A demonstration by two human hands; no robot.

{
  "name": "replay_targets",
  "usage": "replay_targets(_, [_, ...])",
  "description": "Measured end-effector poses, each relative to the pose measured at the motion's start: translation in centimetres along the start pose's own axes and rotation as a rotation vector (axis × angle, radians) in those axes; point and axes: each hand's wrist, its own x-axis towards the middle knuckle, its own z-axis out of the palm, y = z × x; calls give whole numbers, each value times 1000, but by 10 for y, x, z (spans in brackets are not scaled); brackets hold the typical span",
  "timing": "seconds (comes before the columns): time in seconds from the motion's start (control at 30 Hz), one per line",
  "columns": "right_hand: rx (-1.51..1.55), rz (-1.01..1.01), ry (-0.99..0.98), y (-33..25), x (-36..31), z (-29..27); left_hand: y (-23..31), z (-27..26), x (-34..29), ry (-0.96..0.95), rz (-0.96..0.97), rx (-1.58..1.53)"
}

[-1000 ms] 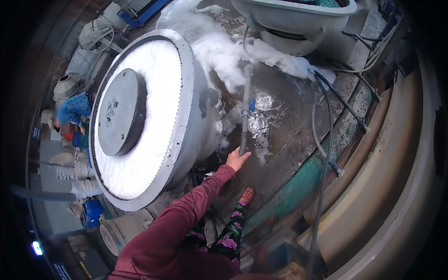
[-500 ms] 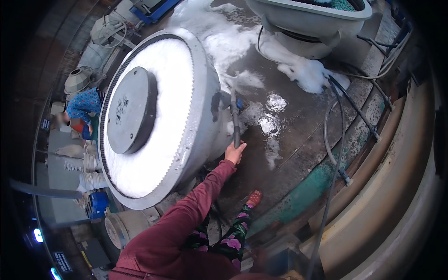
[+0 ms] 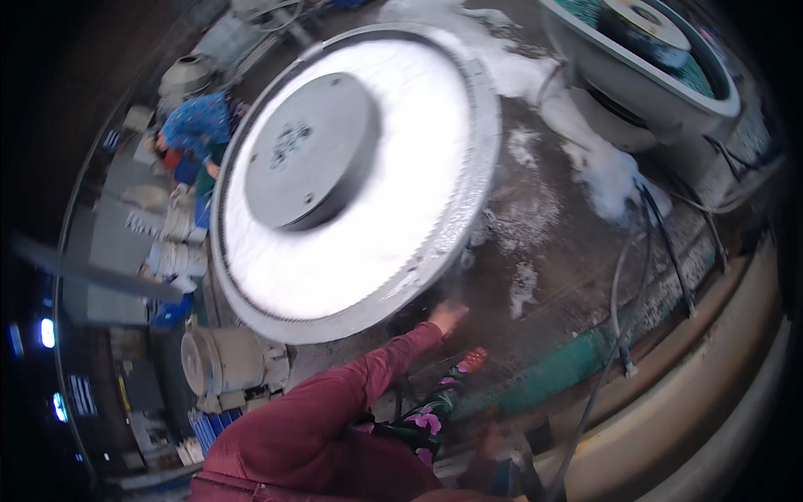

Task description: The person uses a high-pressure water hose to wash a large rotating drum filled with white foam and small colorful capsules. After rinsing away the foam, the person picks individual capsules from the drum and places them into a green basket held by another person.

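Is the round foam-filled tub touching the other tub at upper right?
Apart: the head view shows white foam and floor between the round tub and the other tub.

Round grey tub [image 3: 488,138]; white foam [image 3: 418,159] inside

A wet, dark grey-brown floor [image 3: 577,280] spreads across the middle, edged on the right by a worn green-painted strip [image 3: 556,368]. Beyond it run long tan beams [image 3: 669,418], bent by the lens. At left lies a smooth pale grey surface [image 3: 104,230], floor or wall unclear; bluish-white lamps [image 3: 48,333] glow in the blurred darkness.
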Motion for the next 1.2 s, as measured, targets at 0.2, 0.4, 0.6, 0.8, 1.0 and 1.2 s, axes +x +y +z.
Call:
replay_targets(0.2, [-32,-164,-89,17,15,61,-86,-82,-71,-159,-95,94])
replay_targets(0.4, [-128,-339,-40,74,-16,174,-169,-202,-178,-143,8,286])
replay_targets(0.6, [-55,-523,-70,184,-105,287,-285,-322,-232,-249,279,501])
replay_targets(0.8, [-256,-725,-141,198,-183,351,-351,-413,-232,-16,306,420])
replay_targets(1.0, [-418,-723,-180,221,-254,423,-386,-528,-273,103,178,116])
replay_targets(1.2, [-778,-585,-148,254,-218,408,-418,-585,-248,342,165,-258])
